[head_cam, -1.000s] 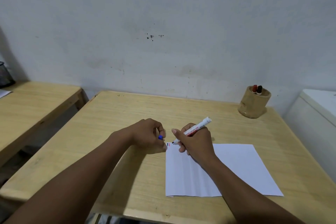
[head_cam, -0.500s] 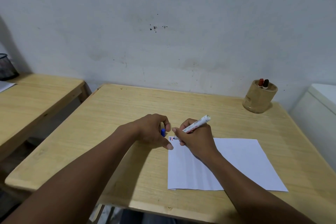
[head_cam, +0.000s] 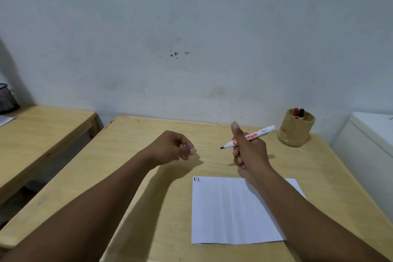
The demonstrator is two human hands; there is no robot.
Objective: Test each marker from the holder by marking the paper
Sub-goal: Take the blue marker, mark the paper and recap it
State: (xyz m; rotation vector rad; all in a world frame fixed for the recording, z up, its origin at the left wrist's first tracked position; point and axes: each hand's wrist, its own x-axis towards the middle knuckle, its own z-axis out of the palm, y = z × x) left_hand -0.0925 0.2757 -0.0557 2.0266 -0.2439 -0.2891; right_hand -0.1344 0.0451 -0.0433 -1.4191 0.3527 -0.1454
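My right hand [head_cam: 248,151] grips an uncapped white marker [head_cam: 260,133], held level above the table with its dark tip pointing left. My left hand [head_cam: 172,147] is curled around the marker's blue cap [head_cam: 187,146], of which only a sliver shows. The two hands are apart, above the table beyond the paper. A white sheet of paper [head_cam: 234,210] lies flat with short marks [head_cam: 196,179] at its top left corner. A tan round holder [head_cam: 296,127] at the back right contains a red-capped marker [head_cam: 295,112] and a black-capped marker [head_cam: 301,113].
The wooden table [head_cam: 131,176] stands against a pale wall. A second wooden table [head_cam: 42,125] sits to the left with a dark mesh cup [head_cam: 7,99] on it. A white cabinet [head_cam: 370,136] borders the right side.
Both hands have lifted off the paper's top left corner and moved apart. The marker tip has left the sheet, and the marks at the corner now show uncovered.
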